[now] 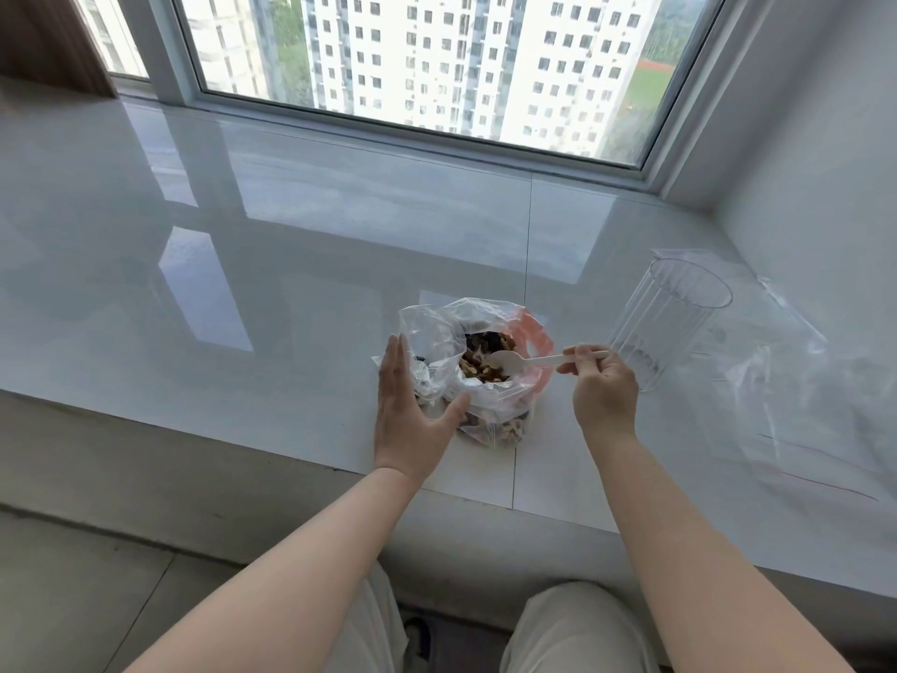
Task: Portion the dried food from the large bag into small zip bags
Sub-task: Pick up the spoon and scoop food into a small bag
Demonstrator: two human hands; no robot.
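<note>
Clear plastic large bag (478, 361) of brown dried food (485, 366) stands near the front edge of the glossy white sill (291, 264). Left hand (412, 415), fingers straight, braces its side; right hand (604, 393) pinches a white plastic spoon (522, 360), bowl in the bag's mouth. Risk: the soft mouth may collapse, spilling pieces over the edge. Farther right, a ribbed clear cup (667, 323) and flat clear small zip bags (801, 381); their count and seals are indistinct.

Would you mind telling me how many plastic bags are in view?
2 for certain: the open food bag between the hands, and a flat clear bag right of the clear cup. Overlapping flat ones may be hidden.
</note>
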